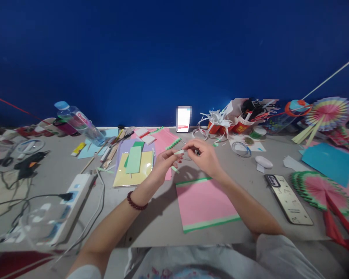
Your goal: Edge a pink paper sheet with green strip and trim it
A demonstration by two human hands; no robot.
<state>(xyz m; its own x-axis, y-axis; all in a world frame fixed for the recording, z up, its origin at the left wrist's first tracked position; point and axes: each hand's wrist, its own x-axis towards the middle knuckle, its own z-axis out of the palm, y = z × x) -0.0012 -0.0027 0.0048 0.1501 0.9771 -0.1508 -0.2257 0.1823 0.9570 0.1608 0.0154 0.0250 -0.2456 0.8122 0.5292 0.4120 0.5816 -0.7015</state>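
Note:
Up in front of me, above the table, both hands meet around a small pale strip [179, 152], too small to tell whether it is paper or tape. My left hand [165, 162], a beaded bracelet on its wrist, pinches the strip between thumb and fingers. Closed at the fingertips, my right hand [205, 155] grips the strip's other end. Below the right forearm lies a pink paper sheet [208, 203] with green bands along two edges. A light green paper piece [133, 159] rests on a yellow pack [119, 174] left of my hands.
At the back stands a lit phone [183, 119]. Cups of scraps and pens [242, 124] are to its right. A power strip [75, 205], glue gun [30, 164] and bottle [80, 120] lie left. Another phone [289, 199] and a watermelon-coloured paper fan [317, 190] lie right.

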